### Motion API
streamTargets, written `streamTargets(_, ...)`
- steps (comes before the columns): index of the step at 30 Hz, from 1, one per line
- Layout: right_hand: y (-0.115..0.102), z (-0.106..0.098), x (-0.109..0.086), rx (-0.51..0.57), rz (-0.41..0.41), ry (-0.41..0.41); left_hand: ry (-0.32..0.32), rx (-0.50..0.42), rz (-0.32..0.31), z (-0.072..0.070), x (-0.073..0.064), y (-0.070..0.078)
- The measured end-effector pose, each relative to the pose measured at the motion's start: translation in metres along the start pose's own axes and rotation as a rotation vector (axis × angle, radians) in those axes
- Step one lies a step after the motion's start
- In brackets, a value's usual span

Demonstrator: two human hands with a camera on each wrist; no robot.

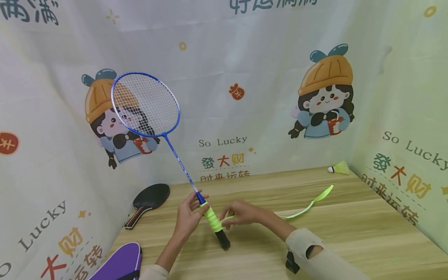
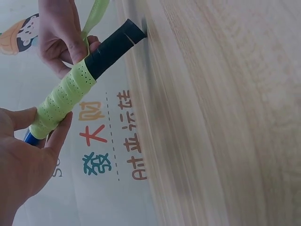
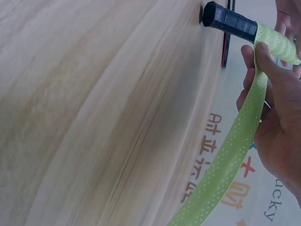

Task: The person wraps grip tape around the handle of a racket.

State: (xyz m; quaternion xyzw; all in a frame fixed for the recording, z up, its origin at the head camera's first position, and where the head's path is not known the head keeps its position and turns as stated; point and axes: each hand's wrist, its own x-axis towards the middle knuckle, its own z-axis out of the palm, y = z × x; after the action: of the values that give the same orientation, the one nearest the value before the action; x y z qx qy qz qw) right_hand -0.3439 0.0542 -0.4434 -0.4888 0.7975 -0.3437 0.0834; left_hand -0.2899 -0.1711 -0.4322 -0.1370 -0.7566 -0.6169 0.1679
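A blue and white badminton racket (image 1: 182, 167) leans up and to the left, its butt end low over the wooden table. Perforated lime-green grip tape (image 2: 66, 96) is wound round the upper part of the handle, while the lower handle (image 3: 233, 22) shows black. My left hand (image 1: 189, 216) holds the racket at the top of the grip, thumb and fingers on opposite sides. With thumb and fingers, my right hand (image 1: 241, 212) pinches the tape where it leaves the handle. The loose tape tail (image 3: 230, 150) trails off to the right over the table.
On the table (image 1: 350, 225), a black table tennis paddle (image 1: 152, 196) lies at the left, with a purple case (image 1: 120, 260) nearer. A yellow-green shuttlecock (image 1: 338, 168) lies at the back right corner. Printed cloth (image 1: 217, 58) hangs behind and along both sides.
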Motion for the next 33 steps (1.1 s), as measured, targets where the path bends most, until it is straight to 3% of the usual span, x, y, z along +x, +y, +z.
streamTargets(7, -0.001, 0.001, 0.001, -0.065, -0.036, -0.041, -0.046, -0.041, -0.023, 0.001, -0.001, 0.001)
streamTargets(14, -0.005, 0.0, -0.001, -0.101, -0.102, -0.089, -0.07, 0.023, 0.009, 0.003, -0.001, 0.002)
streamTargets(24, -0.008, 0.002, -0.004, -0.038, -0.036, -0.035, -0.072, 0.007, -0.013, 0.003, -0.002, 0.002)
streamTargets(33, -0.009, 0.013, -0.001, 0.015, 0.063, 0.034, -0.016, 0.123, -0.037, 0.006, -0.003, 0.006)
